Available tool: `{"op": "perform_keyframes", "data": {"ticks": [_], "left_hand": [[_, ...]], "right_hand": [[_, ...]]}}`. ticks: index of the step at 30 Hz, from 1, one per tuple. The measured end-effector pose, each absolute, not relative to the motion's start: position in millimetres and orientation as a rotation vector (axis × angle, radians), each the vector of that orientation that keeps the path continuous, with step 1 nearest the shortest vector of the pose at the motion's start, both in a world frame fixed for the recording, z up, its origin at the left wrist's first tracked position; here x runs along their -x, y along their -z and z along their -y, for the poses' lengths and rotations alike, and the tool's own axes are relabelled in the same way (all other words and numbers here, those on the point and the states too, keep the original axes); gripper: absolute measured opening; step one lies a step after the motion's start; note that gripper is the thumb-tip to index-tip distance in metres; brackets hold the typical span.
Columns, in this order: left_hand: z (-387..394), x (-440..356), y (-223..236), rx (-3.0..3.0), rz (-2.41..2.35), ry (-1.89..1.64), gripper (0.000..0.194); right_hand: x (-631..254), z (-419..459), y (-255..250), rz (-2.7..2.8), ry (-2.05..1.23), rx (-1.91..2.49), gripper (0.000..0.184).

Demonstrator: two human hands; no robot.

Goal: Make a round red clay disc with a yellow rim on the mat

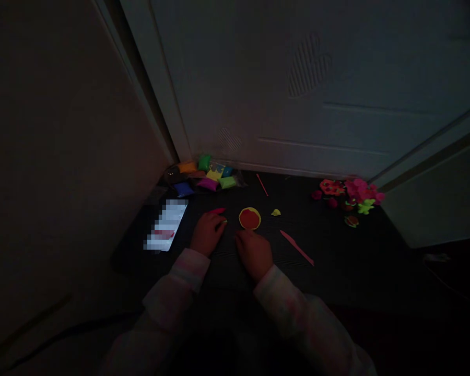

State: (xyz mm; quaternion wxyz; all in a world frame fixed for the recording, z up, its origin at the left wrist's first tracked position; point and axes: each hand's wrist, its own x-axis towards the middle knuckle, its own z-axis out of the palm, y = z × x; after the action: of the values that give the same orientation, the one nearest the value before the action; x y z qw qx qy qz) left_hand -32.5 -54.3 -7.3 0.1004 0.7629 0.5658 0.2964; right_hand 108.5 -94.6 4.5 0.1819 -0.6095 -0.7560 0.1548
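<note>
A round disc of modelling clay [249, 219], orange-red with a yellow rim, lies flat on the dark table in front of my hands. My left hand [207, 231] is left of it, thumb and fingers pinched together with a small pale-green bit [224, 221] showing at the tips. A pink-red tool [218, 211] lies just beyond those fingers, partly covered by them. Close to the disc's near edge, my right hand [255, 251] has its fingers curled and pressed together; what they hold, if anything, is hidden. Right of the disc sits a yellow lump [276, 212].
A pink plastic knife [296, 247] lies to the right, a thin pink stick [262, 185] further back. Colourful clay packets [207, 183] are piled at the back left, above a lit phone [172, 219]. Pink clay flowers [358, 190] and small pieces stand at right. The light is dim.
</note>
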Motion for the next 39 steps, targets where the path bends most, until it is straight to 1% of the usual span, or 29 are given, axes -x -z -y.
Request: {"op": "perform_keyframes", "data": {"ticks": [3, 9, 12, 16, 23, 26, 31, 35, 39], "left_hand": [[56, 33, 11, -2.257, -1.675, -0.883, 0.012], [56, 34, 8, -2.244, -1.672, -0.862, 0.013], [56, 34, 8, -2.228, -1.677, -0.853, 0.014], [56, 34, 8, -2.225, -1.668, -0.839, 0.013], [57, 35, 8, -2.231, -1.663, -0.836, 0.013], [57, 36, 7, -2.239, -1.658, -0.832, 0.013], [55, 36, 9, -2.25, -1.658, -0.839, 0.012], [55, 36, 10, -2.254, -1.66, -0.843, 0.012], [55, 36, 9, -2.248, -1.663, -0.837, 0.013]], "right_hand": [[-111, 96, -3, 2.106, -0.457, 1.697, 0.021], [-131, 101, -7, 1.901, -0.601, 1.618, 0.016], [-155, 106, -6, 1.765, -0.64, 1.637, 0.018], [-184, 115, -3, 1.633, -0.665, 1.664, 0.027], [-193, 124, -1, 1.535, -0.704, 1.698, 0.027], [-190, 124, -2, 1.531, -0.689, 1.689, 0.027], [-190, 124, -5, 1.617, -0.678, 1.655, 0.021], [-191, 125, -6, 1.672, -0.616, 1.657, 0.024], [-191, 125, -3, 1.766, -0.55, 1.643, 0.021]]}}
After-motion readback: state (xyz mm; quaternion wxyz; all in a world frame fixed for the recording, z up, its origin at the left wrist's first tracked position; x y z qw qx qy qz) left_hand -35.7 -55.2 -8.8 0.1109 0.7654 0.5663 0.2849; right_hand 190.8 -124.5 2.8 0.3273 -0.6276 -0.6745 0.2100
